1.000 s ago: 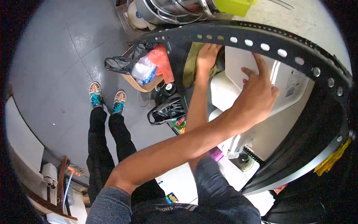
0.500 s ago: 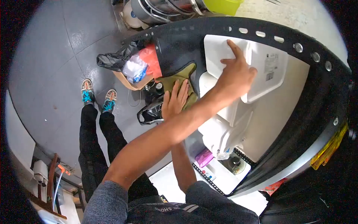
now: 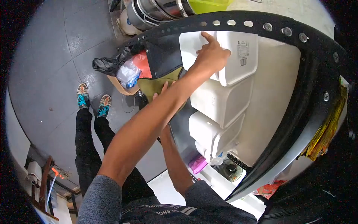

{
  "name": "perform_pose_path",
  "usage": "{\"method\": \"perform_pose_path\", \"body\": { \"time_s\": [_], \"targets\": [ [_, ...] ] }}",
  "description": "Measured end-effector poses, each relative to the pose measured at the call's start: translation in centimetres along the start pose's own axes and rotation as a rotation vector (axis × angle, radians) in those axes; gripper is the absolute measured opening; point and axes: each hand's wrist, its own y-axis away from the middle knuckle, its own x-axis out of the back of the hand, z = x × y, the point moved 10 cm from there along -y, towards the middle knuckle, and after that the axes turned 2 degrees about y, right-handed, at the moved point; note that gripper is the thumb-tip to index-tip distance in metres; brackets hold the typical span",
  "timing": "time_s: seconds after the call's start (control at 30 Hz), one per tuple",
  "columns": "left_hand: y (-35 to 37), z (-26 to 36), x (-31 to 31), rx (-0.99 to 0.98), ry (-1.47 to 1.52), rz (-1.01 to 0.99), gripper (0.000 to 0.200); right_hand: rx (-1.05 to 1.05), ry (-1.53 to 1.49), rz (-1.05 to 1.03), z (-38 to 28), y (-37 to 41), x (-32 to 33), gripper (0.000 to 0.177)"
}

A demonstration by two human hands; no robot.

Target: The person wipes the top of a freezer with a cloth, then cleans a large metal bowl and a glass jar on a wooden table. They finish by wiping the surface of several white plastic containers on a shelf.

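Observation:
My left hand [image 3: 210, 56] reaches across to the top white container [image 3: 238, 56], the one with a printed label. Its fingers curl on the container's left edge and one finger points along the white lid [image 3: 190, 44]. My right hand [image 3: 161, 89] lies flat on an olive cloth [image 3: 149, 86] lower on the rack. My left forearm crosses over it and hides most of it; only fingertips show. Two more white containers [image 3: 220, 100] sit stacked below the labelled one.
A black perforated rack frame [image 3: 238, 23] curves around the containers. Steel pots [image 3: 156, 9] and a lime tub [image 3: 209, 4] stand above. Black [image 3: 108, 63], red [image 3: 143, 61] and white bags fill a box on the floor near my shoes [image 3: 82, 95]. Yellow plastic [image 3: 328, 130] hangs at right.
My right hand drew back down from the dark upper area onto the olive cloth. My left hand stayed on the labelled container and closed from spread fingers. The view shifted, so more stacked containers show.

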Motion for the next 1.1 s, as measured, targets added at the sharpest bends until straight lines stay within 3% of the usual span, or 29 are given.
{"method": "perform_pose_path", "body": {
  "time_s": [0.07, 0.23, 0.33, 0.4, 0.47, 0.57, 0.63, 0.67, 0.77, 0.9, 0.97, 1.07, 1.1],
  "targets": [
    [-0.6, 0.4, -1.2, 0.031, 0.09, -0.101, 0.097, -0.025, -0.082, 0.044, 0.4, 0.3, -0.2, 0.071],
    [-0.6, 1.4, -1.6, 0.076, 0.012, -0.181, 0.099, -0.056, -0.039, 0.063, 1.1, -0.1, -0.5, 0.064],
    [-0.7, 0.6, -1.6, 0.031, -0.052, -0.067, 0.102, 0.043, -0.18, -0.174, -0.7, -0.8, -0.8, 0.053],
    [0.2, 0.0, -0.6, 0.011, -0.094, -0.004, 0.104, 0.278, 0.009, 0.029, -2.0, -3.6, -0.5, 0.05],
    [3.5, -0.9, 0.5, -0.05, 0.077, -0.043, 0.092, 0.277, 0.009, 0.006, -2.8, -8.1, -0.7, 0.05],
    [7.6, -4.5, 3.0, -0.189, -0.068, 0.121, 0.075, 0.247, 0.002, -0.011, -2.8, -7.8, -0.5, 0.05],
    [11.0, -4.0, 5.4, -0.44, -0.833, 0.5, 0.065, 0.19, -0.023, 0.02, -2.3, -6.6, 0.1, 0.051],
    [10.8, -5.2, 5.6, -0.44, -0.834, 0.498, 0.065, 0.167, -0.036, 0.035, -2.3, -6.0, 0.3, 0.052],
    [7.1, -9.4, 3.8, -0.315, -0.483, 0.115, 0.077, 0.112, -0.07, 0.088, -2.1, -4.5, 1.2, 0.054],
    [7.3, -3.4, 1.0, -0.332, -0.567, 0.22, 0.092, 0.028, -0.097, 0.137, -0.8, -1.4, 2.6, 0.056],
    [6.8, -3.7, -2.3, -0.099, 0.018, -0.115, 0.104, 0.002, -0.022, 0.121, 2.0, 1.5, 0.6, 0.058],
    [7.2, -3.1, -4.1, -0.102, 0.023, -0.169, 0.105, -0.06, 0.131, 0.098, 6.0, 5.7, -2.9, 0.062],
    [7.4, -3.3, -4.9, -0.097, 0.029, -0.197, 0.105, -0.211, -0.053, 0.16, 7.7, 7.2, -3.0, 0.062]
  ]
}}
